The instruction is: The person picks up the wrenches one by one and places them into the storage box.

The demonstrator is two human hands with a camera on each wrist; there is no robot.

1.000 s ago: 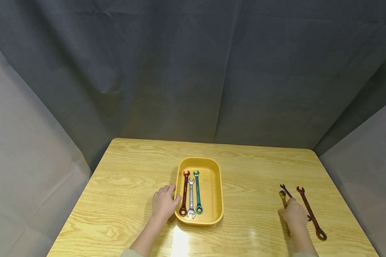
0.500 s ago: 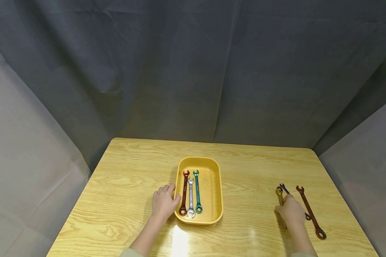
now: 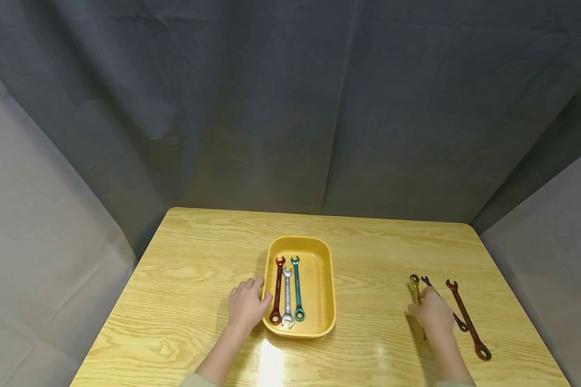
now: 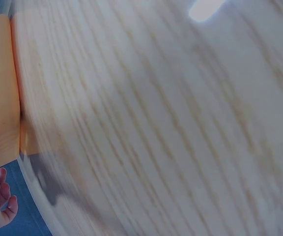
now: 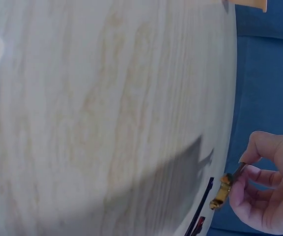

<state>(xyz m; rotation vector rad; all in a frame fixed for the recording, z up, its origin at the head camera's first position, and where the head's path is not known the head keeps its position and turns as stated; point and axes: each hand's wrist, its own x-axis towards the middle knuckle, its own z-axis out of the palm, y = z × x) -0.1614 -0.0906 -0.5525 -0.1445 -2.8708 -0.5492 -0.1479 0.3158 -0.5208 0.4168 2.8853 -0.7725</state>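
A yellow tray (image 3: 321, 290) stands mid-table, and in it lie a red wrench (image 3: 278, 293), a silver wrench (image 3: 288, 298) and a green wrench (image 3: 297, 290), side by side along its left half. My left hand (image 3: 247, 303) holds the tray's left rim, thumb over the edge; the left wrist view shows its curled fingers (image 4: 4, 194) by the tray wall. At the right, my right hand (image 3: 434, 314) pinches a gold wrench (image 3: 415, 287) between thumb and fingers. In the right wrist view the gold wrench's ring end (image 5: 221, 195) is raised off the table.
Right of my right hand, a purple wrench (image 3: 460, 323) lies partly hidden by it. Beyond that lies a long dark red wrench (image 3: 467, 320) on the wooden table (image 3: 198, 252). Grey curtains (image 3: 252, 134) hang behind and at both sides.
My right hand has moved left with the gold wrench, away from the purple wrench, more of which now shows. The left hand and tray stay in place.
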